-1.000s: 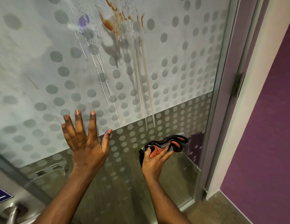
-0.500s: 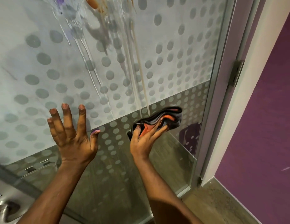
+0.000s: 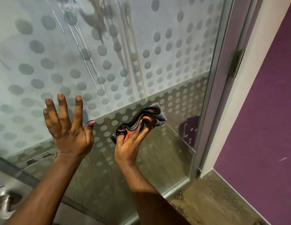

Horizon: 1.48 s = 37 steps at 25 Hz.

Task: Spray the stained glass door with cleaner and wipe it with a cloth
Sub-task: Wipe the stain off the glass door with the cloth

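The glass door (image 3: 174, 51) fills most of your view, a tall pane whose long axis runs up and down, tilted here by the angle of your head. Its upper part is frosted with clear dots, and the lower band is clear with frosted dots, so you can see the floor beyond through it. Its right edge sits in a metal frame (image 3: 221, 78) with a hinge (image 3: 237, 63) partway up, and beyond that stands a purple wall (image 3: 263, 119), so sideways room ends at that frame. To the left the pane runs on past your view, with open glass above and around both hands. The bottom rail meets a brown floor (image 3: 211, 200) at lower right. Wet streaks (image 3: 125, 65) run down the middle of the pane, clear ones and a thin brownish one, ending near the border of the two bands. A metal door handle (image 3: 5, 203) shows at the lower left corner. Your left hand (image 3: 68, 127) is held up at the glass with the fingers spread, gripping nothing. Your right hand (image 3: 130, 143) has its grip pinched on a bunched grey and orange cloth (image 3: 141, 119) with dark edging, held just under the streaks, its length slanting up to the right.
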Available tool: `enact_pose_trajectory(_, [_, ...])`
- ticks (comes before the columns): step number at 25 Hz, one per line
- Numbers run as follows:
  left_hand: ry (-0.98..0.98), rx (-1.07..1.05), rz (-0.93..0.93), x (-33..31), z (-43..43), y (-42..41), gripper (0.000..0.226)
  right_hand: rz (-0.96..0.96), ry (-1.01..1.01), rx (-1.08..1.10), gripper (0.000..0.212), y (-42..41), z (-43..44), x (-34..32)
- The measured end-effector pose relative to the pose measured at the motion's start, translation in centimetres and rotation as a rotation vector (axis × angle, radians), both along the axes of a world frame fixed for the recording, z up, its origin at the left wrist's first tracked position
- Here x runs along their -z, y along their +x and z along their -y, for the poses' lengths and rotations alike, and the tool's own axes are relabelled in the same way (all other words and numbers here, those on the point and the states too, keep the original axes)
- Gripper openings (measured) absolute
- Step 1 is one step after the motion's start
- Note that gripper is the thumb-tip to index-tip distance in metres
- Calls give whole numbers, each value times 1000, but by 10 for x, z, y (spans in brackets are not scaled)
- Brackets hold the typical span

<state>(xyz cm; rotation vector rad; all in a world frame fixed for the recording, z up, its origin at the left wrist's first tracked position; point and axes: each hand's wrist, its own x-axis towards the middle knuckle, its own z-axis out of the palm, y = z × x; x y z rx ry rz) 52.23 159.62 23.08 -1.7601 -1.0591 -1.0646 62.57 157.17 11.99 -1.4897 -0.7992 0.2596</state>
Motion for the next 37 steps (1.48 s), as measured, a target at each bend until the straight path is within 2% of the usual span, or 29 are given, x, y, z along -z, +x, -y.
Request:
enact_pose_trajectory(7, [-56,-31,-51,0,-1,-6,65,-499,15,251,63,31,-5,29])
enact_pose_trajectory(12, [-55,-31,-46,2,-4,-7,68,-757,-49,241,65,23,-3,27])
enact_pose_trajectory(15, [-55,-26,-40,2,-5,-7,68,-614,-69,158,67,-3,6,29])
enact_pose_trajectory(19, [-43,-13,-33,3,-5,-6,69,-306,68,16,67,-23,10,12])
enact_pose_trajectory(21, [-46,-10,-42,2,-4,-8,68,-279,155,51,65,-2,1,-14])
enact_pose_trajectory(25, [-63,-20,-65,1,-4,-13,68,-249,250,264,59,57,-17,-65])
enact_pose_trajectory(27, [-66,-12,-51,3,-4,-12,67,-212,271,278,57,70,-21,-76])
enact_pose_trajectory(31, [-54,29,24,4,-6,-1,67,-43,208,209,60,46,-17,-71])
enact_pose_trajectory(35, [-10,46,74,6,-5,5,63,216,120,15,72,18,-2,-47])
enact_pose_trajectory(37, [15,54,91,3,-3,6,59,238,105,13,74,37,-4,-50])
